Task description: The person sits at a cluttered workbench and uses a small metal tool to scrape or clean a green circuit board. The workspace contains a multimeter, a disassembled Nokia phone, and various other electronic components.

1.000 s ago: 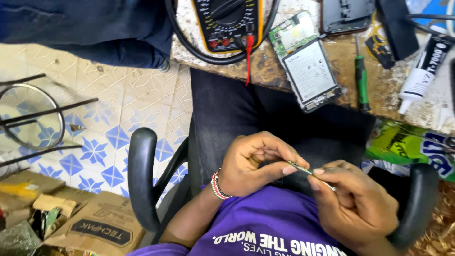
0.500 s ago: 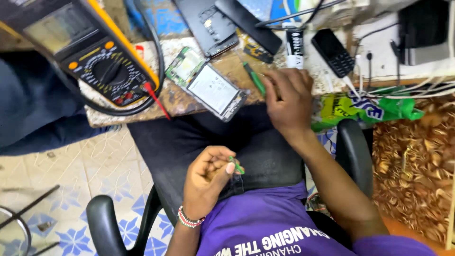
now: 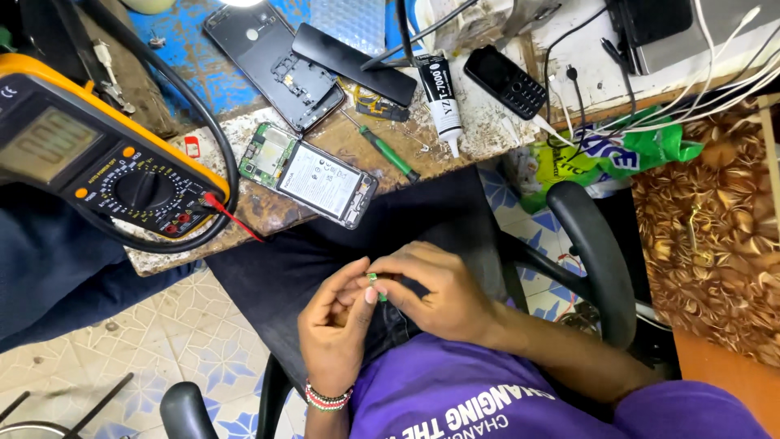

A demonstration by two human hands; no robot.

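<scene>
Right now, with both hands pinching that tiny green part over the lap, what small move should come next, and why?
Probably lift the tiny green part, pinched between left hand and right hand, toward the opened phone with its exposed battery: it sits low over the lap, away from the worn bench.

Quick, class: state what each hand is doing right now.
Left hand: fingers pinched on a small green part.
Right hand: fingertips closed on the same part.

The right hand [image 3: 443, 293] was up at the front edge of the bench half a second ago, by the green screwdriver [image 3: 388, 154]. Now it is back down over the lap, touching the left hand [image 3: 341, 321]. Both hands pinch a tiny green part [image 3: 374, 280] together. The screwdriver now lies alone on the bench.
</scene>
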